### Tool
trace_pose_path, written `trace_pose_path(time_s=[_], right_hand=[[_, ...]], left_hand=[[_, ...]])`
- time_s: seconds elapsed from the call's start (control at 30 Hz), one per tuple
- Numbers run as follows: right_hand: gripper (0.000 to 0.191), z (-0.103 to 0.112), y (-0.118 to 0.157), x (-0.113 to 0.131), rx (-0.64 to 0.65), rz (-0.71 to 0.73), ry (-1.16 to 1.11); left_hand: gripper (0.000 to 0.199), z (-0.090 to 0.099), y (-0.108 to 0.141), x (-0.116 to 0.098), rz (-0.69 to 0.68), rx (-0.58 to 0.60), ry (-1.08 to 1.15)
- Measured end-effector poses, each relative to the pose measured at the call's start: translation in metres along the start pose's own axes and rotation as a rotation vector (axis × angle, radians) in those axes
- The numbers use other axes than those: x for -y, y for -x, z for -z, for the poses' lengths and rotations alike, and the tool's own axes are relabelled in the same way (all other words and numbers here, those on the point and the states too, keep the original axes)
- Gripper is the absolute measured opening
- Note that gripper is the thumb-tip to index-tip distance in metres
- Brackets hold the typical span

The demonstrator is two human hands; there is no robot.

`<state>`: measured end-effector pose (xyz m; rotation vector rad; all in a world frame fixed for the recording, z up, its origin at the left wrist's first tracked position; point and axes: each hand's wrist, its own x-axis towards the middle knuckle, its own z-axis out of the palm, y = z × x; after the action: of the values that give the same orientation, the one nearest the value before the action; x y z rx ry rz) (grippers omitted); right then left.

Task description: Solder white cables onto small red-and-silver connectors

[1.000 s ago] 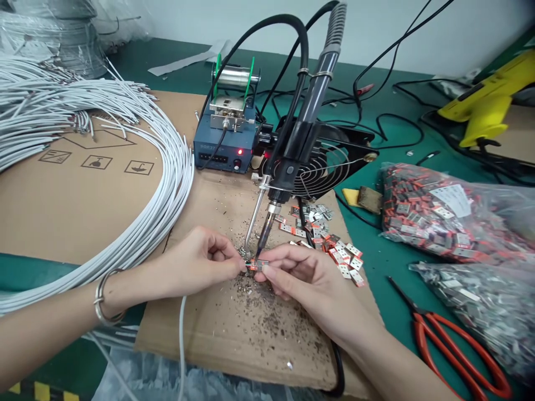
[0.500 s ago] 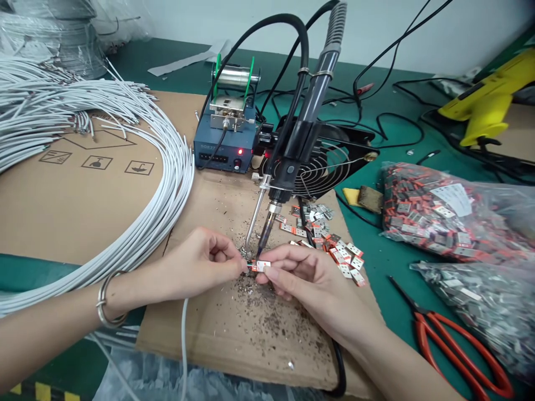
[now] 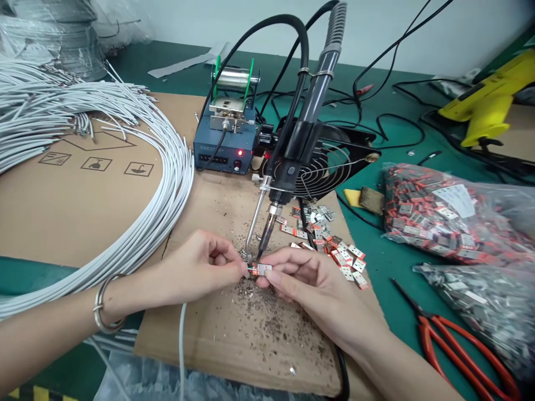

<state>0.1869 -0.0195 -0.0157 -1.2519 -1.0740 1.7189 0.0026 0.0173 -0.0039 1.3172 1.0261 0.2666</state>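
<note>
- In the head view, a small orange-and-silver connector (image 3: 263, 269) is held at the centre of the frame, just below the tip of a soldering iron (image 3: 288, 167); whether it is touched by the tip cannot be told.
- By the left hand (image 3: 209, 262), thin wires (image 3: 250, 269) are pinched at the connector's left end, the grip closed on them between thumb and fingertips.
- By the right hand (image 3: 307, 273), the connector's right end is clasped, the grip narrowed on it between thumb and forefinger.
- A metal tube (image 3: 254, 220) is seen beside the iron, slanted down toward the hands.
- Below the left hand, a white cable (image 3: 182, 340) is seen at the bottom of the frame.
- Cardboard (image 3: 200, 328) is laid over the tabletop (image 3: 376, 267) and is strewn with dark specks under the hands.
- Loose connectors (image 3: 345, 259) are scattered right of centre.
- A blue box (image 3: 217, 153), topped by a spool (image 3: 233, 78), is placed at upper centre, with a fan (image 3: 321, 167) behind the iron.
- The left of the frame is filled by a curved bundle (image 3: 169, 184) of white cables.
- At right, a bag of orange-and-silver parts (image 3: 434, 223), a bag of silver parts (image 3: 472, 306) and red-handled scissors (image 3: 425, 318) are seen.
</note>
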Motion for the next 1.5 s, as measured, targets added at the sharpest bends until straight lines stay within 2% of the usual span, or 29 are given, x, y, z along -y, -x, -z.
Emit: trace_pose_path(time_s=[0.67, 1.03, 1.5], right_hand=[[0.012, -0.0013, -0.0013, 0.0009, -0.013, 0.000, 0.024], [0.019, -0.0022, 0.0025, 0.0011, -0.039, -0.014, 0.072], [0.018, -0.0015, 0.0013, 0.0020, -0.023, -0.003, 0.042]], left_hand=[[0.013, -0.0008, -0.0042, 0.0089, -0.027, -0.001, -0.041], [0.012, -0.0010, -0.0032, 0.0082, -0.040, -0.018, -0.035], [0.011, -0.0024, -0.0018, 0.0025, -0.028, -0.024, 0.019]])
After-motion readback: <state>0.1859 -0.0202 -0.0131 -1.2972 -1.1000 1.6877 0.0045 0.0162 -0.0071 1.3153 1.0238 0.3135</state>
